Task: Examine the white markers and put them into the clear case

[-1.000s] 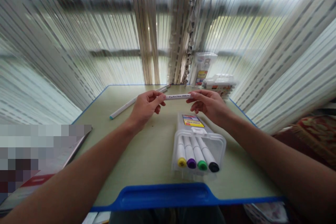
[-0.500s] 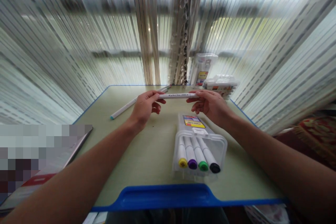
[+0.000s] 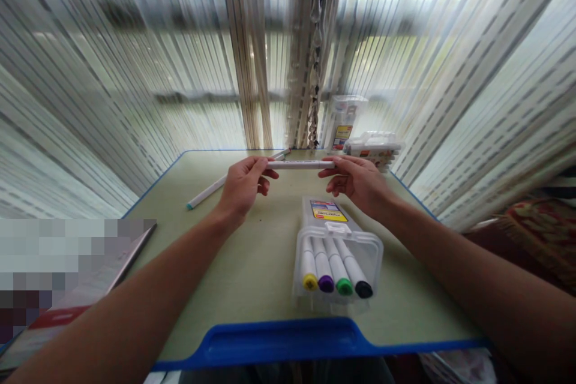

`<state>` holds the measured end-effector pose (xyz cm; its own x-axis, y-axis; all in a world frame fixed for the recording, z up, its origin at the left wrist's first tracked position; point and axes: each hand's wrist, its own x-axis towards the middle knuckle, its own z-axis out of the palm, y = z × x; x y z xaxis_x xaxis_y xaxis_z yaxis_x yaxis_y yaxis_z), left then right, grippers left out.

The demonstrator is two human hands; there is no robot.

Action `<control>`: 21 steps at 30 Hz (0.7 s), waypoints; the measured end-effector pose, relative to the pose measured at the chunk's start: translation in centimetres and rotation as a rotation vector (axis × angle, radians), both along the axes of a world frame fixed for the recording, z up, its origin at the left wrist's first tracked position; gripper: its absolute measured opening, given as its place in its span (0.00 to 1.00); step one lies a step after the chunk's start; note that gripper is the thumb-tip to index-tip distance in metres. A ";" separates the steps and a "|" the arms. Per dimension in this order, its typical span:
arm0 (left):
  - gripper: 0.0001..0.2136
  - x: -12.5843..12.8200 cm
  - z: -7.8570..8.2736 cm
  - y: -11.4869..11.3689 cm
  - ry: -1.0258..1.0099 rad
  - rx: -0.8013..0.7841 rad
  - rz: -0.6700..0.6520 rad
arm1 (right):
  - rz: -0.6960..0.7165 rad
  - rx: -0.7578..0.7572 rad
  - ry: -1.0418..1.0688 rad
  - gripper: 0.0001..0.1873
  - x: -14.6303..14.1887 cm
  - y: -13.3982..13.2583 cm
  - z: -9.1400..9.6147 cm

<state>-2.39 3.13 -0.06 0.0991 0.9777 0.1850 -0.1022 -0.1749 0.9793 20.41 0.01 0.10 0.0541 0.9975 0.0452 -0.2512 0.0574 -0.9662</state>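
Observation:
A white marker [image 3: 299, 164] is held level above the table, one end in each hand. My left hand [image 3: 243, 184] pinches its left end with thumb and fingers. My right hand [image 3: 357, 180] pinches its right end. Below my right hand lies a clear plastic marker case [image 3: 335, 252], open toward me, with several white markers whose caps are yellow, purple, green and black. A second white marker [image 3: 211, 189] with a teal tip lies loose on the table to the left.
The pale green table [image 3: 252, 264] has a blue rim and a blue tray lip at its near edge. Two more clear marker boxes [image 3: 373, 145] sit at the back right by the striped curtains. A book or paper lies at the left.
My hands have drawn slightly apart along the marker, so more of its barrel shows between them. The view has shifted a little; the case and loose marker have not moved.

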 end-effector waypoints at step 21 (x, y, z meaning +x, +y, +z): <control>0.07 -0.1 -0.2 0.2 0.045 0.038 0.052 | -0.010 0.069 -0.062 0.18 0.2 0.2 -0.5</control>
